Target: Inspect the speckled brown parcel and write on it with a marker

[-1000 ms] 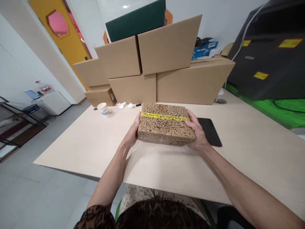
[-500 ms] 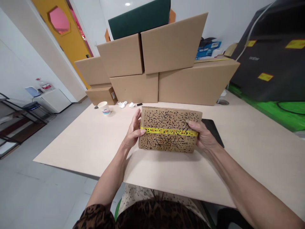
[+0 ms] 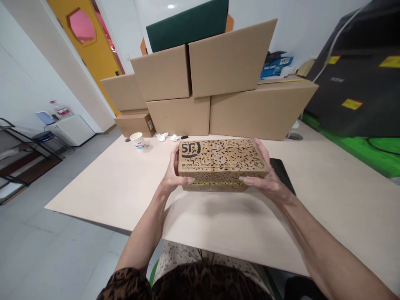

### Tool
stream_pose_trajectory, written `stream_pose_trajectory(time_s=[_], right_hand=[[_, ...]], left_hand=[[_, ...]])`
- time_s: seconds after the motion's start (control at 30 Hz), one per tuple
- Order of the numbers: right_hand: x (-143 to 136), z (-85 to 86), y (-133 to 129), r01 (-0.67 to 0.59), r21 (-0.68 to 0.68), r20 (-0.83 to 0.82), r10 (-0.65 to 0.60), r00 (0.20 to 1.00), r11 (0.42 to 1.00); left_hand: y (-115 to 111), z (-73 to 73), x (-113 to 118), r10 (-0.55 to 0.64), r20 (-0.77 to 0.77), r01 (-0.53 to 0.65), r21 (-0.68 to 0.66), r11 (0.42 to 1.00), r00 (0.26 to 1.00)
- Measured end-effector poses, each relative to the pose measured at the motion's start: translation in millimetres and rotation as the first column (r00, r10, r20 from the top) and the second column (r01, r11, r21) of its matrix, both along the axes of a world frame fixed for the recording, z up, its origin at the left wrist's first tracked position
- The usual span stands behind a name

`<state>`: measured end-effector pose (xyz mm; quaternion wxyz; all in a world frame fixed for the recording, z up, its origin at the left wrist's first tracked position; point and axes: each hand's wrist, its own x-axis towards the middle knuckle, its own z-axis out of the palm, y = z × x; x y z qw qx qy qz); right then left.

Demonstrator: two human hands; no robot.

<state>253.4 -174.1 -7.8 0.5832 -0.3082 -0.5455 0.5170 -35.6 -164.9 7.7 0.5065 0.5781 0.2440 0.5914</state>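
Note:
Between my two hands is a brown cardboard box (image 3: pixel 218 156) covered in dark specks, with "SF" lettering on its top face and a yellow tape strip along the side toward me. My left hand (image 3: pixel 174 173) grips its left end, thumb across the near side. At the right end my right hand (image 3: pixel 264 173) holds it the same way, its thumb also on the near side. The box looks held just over the pale table (image 3: pixel 212 225), with a shadow below it; whether its bottom touches is unclear. Behind my right hand lies a flat black object (image 3: pixel 283 175), partly covered.
Stacked plain cardboard boxes (image 3: pixel 178 116) line the table's back, with a dark green box (image 3: pixel 187 27) on top. A paper cup (image 3: pixel 138 141), crumpled tissues (image 3: pixel 162 136) and a small black item (image 3: pixel 184 137) sit before them. A large black-covered object (image 3: pixel 353 83) stands at right.
The box has been tipped in my hands: its broad lettered face now shows on top, and the taped side has turned downward toward me. Both thumbs have shifted along the near side.

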Motion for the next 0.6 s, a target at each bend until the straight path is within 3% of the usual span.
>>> stream_pose_trajectory(time_s=[0.13,0.33,0.5,0.6], right_hand=[[-6,-1.8,5,0.024,-0.07,-0.142,-0.034,0.989,0.997],[-15,-13.5,18,0.126,-0.279,-0.195,-0.184,0.963,0.952],[-8,-23.2,33,0.102,-0.268,-0.382,-0.203,0.902,0.958],[-3,-24.6,38,0.08,-0.293,-0.461,-0.214,0.861,0.953]], left_hand=[[-3,-1.6,7,0.065,-0.112,-0.051,0.123,0.991,0.992],[-4,-10.7,13,0.262,-0.233,-0.184,0.308,0.933,0.937],[-2,-6.6,0,0.232,-0.467,0.041,0.504,0.863,0.853],[-6,-0.7,-2,0.272,-0.541,0.081,0.54,0.838,0.796]])
